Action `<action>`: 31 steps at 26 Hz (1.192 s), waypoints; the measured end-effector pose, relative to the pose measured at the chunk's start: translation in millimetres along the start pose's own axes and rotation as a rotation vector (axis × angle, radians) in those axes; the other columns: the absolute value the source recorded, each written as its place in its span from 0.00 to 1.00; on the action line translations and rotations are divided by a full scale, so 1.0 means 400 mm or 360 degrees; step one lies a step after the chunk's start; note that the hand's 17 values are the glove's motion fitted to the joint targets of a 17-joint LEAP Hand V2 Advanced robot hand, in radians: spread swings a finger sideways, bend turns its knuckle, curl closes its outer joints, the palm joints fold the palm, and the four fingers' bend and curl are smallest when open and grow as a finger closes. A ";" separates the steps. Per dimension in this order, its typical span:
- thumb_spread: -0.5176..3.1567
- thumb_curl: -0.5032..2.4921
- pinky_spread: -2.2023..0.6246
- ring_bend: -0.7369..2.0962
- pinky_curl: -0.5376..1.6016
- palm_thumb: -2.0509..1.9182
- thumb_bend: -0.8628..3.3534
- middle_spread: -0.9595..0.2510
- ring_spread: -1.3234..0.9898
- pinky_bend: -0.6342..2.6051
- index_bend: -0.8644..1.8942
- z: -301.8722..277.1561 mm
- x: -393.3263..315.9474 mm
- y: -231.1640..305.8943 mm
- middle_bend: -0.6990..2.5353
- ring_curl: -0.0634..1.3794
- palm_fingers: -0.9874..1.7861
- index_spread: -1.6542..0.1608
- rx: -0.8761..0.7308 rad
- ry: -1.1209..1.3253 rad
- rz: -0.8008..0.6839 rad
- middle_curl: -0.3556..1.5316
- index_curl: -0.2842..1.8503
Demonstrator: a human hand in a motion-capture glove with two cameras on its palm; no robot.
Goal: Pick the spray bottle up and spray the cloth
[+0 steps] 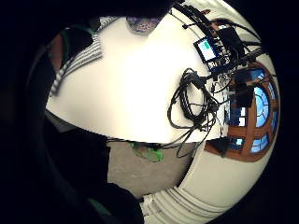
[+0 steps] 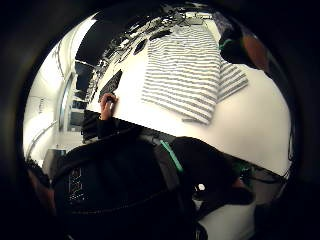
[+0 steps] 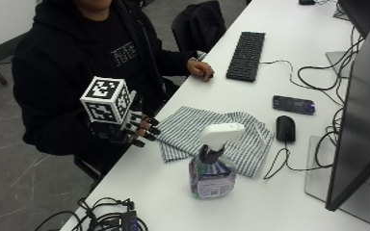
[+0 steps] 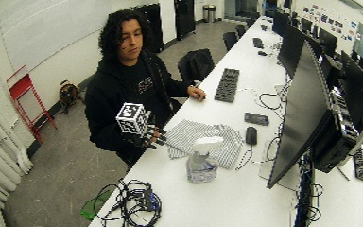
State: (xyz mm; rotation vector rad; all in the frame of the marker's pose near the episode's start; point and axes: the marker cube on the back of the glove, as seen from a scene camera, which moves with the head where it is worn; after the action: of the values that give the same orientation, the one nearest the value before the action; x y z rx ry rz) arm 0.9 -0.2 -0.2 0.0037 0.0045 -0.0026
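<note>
step: the reach, by my reading; nothing is picked up and the cloth (image 3: 214, 137) is not yet sprayed.
right hand (image 3: 134, 130): raised at the desk (image 3: 287, 202) edge, off the surface, holding nothing; its fingers (image 3: 148, 131) are spread and only slightly bent, tips aimed across the desk toward the cloth and bottle.
left hand (image 3: 201, 70): bare, resting on the desk edge beside the keyboard (image 3: 246, 55), well away from the right hand and out of the work.
bottle (image 3: 212, 166): stands on the desk ahead of the right hand and a little to its palm side, near but apart from it; its base sits at the near edge of the cloth, whether touching or overlapping it I cannot tell.
bottle axis: long axis upright; the white trigger head (image 3: 221, 134) lies across the top, its nozzle end pointing away from the right hand, toward the mouse (image 3: 285, 128) and monitor.
cloth: striped, lying flat and rumpled on the desk just beyond the right hand's fingertips, between the hand and the mouse.
next move: I judge the hand must cross to the bottle's neck below the trigger head, close round it with a finger free for the trigger, lift, then turn the nozzle back toward the cloth, since it now faces off it.
</note>
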 end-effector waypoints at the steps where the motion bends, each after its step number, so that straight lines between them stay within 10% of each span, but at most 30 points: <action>1: 0.25 0.19 0.80 0.39 0.28 0.59 0.25 0.73 0.54 0.28 0.40 0.000 0.001 0.000 0.31 0.12 0.64 0.81 0.0000 0.0002 0.0000 0.24 0.17; 31: 0.43 0.24 0.84 0.40 0.39 0.61 0.21 0.67 0.51 0.30 0.35 -0.096 0.145 -0.092 0.29 0.24 0.53 0.70 0.0080 0.0090 0.0147 0.34 0.22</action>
State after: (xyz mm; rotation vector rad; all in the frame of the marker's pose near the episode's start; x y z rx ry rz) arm 58.8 -37.0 -39.1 0.0546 0.0610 0.0899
